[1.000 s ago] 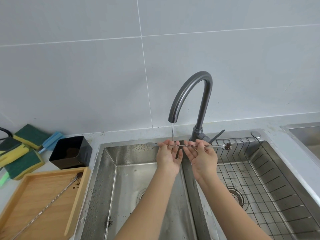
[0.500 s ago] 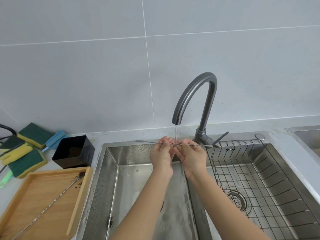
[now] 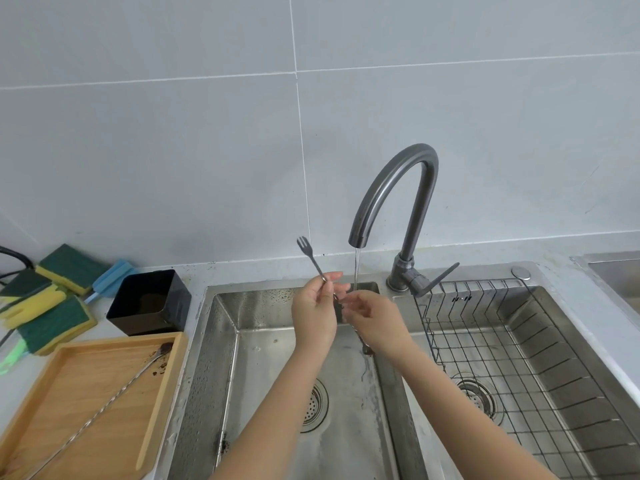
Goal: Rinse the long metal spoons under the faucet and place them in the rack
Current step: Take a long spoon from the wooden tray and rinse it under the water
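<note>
Head view: spoon tilted steeply under the faucet.
Left hand pinches the shaft near its forked top; right hand closes around the lower shaft, bowl end down-right, toward the nearby rack.
</note>
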